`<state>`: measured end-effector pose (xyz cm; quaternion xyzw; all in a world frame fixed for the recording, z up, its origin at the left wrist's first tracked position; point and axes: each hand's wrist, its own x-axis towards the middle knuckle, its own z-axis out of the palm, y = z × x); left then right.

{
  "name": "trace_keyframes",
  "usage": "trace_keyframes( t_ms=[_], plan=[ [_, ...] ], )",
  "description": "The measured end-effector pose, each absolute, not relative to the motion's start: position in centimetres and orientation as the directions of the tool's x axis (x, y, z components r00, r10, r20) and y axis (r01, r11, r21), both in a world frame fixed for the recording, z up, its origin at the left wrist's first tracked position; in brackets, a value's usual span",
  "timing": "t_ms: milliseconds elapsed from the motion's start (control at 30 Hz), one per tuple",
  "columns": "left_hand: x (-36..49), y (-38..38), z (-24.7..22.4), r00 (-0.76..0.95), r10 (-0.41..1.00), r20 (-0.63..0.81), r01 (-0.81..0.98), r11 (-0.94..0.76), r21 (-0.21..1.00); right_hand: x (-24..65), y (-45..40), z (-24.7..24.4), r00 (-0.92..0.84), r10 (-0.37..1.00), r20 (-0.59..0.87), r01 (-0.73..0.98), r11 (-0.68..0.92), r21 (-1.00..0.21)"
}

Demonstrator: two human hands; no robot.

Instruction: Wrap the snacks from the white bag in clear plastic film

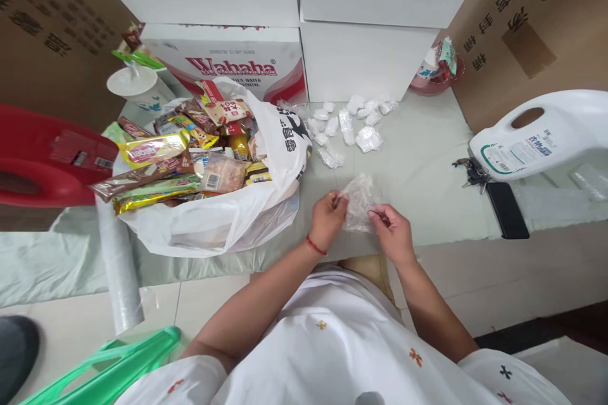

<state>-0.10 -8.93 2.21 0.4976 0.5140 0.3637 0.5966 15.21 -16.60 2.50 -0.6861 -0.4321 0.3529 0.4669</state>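
A clear, crinkled plastic bag (359, 201) is stretched between my two hands, just above the front part of the table. My left hand (329, 220), with a red cord at the wrist, pinches its left side. On the opposite side, the fingertips of my right hand (393, 231) are closed on the edge. Whether anything lies inside the bag, I cannot tell. Beyond it, several small white pieces in clear wrapping (346, 126) are scattered on the cloth. Left of my hands stands a white plastic bag (266, 202) full of packaged snacks (156, 150).
A Wahaha carton (228, 63) and white boxes (356, 60) line the back. To the right are a white jug (546, 133), keys (472, 172) and a black phone (507, 210). On the left are a red jug (52, 155), a paper cup (137, 85) and a plastic roll (118, 266).
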Motion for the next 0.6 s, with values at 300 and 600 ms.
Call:
trace_keyframes(
  t_ms=[300,600],
  plan=[
    [-0.4,-10.3,2.4,0.205,0.947,-0.249,-0.066,0.267,0.961,16.8,-16.3,3.2,0.304,0.855,-0.421,-0.341,-0.314,-0.886],
    [-1.4,-10.4,1.3,0.019,0.985,-0.170,0.056,0.169,0.984,17.3,-14.1,3.1,0.595,0.741,-0.311,-0.279,-0.171,-0.945]
  ],
)
